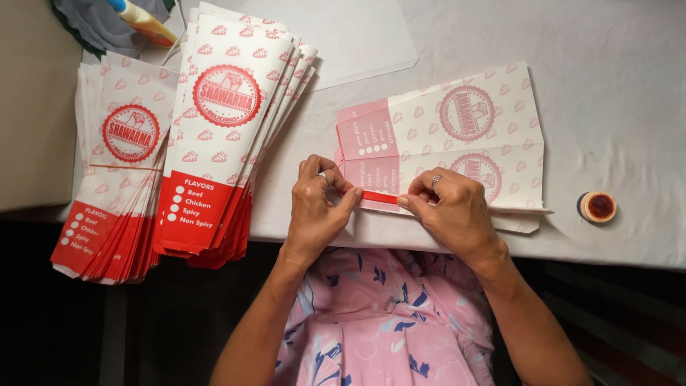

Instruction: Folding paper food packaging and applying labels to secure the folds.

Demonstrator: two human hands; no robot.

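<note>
**Both hands pinch the red fold of a paper bag at the near table edge**

The left hand (319, 207) and the right hand (451, 211) meet over a narrow red strip (379, 196), the folded bottom flap of a flat paper bag (457, 143). The left thumb and forefinger are closed on the strip's left end, and the right fingertips press down on its right end, so both hands are clamped on the same fold. A ring shows on a finger of each hand.

The bag lies on its side, stretching away to the right and far from the hands, its red-printed bottom end toward the left hand and its pale open end toward the right. It is white and pink with round red emblems and small shell-like marks. The strip sits at the bag's near edge, just inside the table's near rim.

The bag rests on a white tablecloth (614, 86). To the left, well apart from the hands, stand two fanned stacks of like bags: a larger stack (229, 136) nearer the middle and a smaller stack (114, 186) at the far left, both hanging over the near edge. To the right, near the bag's corner, sits a small round pot (598, 206) with dark red contents. A plain white sheet (357, 36) lies at the far side.
</note>
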